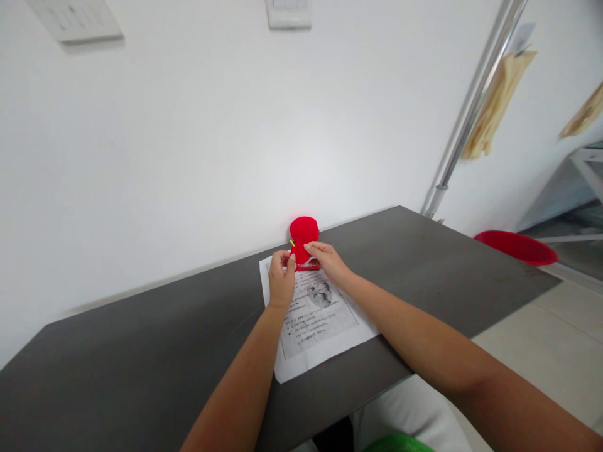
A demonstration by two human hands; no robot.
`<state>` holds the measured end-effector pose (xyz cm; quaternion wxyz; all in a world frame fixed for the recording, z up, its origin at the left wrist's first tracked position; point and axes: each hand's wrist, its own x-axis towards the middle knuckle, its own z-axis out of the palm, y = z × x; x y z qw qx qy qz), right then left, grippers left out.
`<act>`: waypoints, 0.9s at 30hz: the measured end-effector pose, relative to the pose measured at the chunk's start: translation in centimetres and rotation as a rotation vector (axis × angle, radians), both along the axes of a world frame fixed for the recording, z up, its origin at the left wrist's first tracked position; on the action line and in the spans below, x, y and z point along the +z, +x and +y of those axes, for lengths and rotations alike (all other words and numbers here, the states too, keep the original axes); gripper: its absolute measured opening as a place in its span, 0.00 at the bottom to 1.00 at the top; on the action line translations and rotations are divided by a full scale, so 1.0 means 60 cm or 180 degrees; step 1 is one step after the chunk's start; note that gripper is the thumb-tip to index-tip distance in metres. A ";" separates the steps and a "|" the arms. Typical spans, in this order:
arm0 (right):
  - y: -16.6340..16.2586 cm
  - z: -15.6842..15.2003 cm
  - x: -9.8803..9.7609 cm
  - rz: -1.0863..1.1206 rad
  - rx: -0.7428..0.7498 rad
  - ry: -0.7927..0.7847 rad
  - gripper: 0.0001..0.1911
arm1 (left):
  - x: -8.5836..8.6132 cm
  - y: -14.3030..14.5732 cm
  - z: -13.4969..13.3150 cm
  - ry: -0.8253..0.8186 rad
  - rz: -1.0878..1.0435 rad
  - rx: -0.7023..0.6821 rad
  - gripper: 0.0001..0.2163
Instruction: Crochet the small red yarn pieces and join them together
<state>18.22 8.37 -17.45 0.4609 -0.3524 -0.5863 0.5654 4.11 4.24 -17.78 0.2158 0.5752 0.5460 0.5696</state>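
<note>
Between my two hands is a small red crochet piece (300, 253), pinched at its left edge by my left hand (282, 276) and at its right edge by my right hand (328, 260). A small yellow marker (293, 243) shows at the piece's upper left. Just behind it, close to the wall, sits a ball of red yarn (304, 229). A thin red strip (308, 268) lies below the piece; its kind is too small to tell. Under my hands lies a printed sheet (313, 314) with text and a grey picture.
The dark grey table (164, 351) meets a white wall (211, 125). A metal pole (471, 100) rises past the table's right corner. Cream gloves (499, 103) hang on the wall. A red basin (517, 247) stands beyond the table's right end.
</note>
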 end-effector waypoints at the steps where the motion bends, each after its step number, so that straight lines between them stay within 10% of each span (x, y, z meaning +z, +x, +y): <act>1: 0.000 0.000 0.000 -0.0070 -0.0008 0.0070 0.17 | 0.000 0.000 0.000 -0.0036 0.0016 -0.0047 0.14; 27: 0.009 -0.008 0.009 -0.1070 -0.0243 0.1208 0.08 | 0.002 -0.003 0.001 -0.0421 -0.0213 -0.0562 0.16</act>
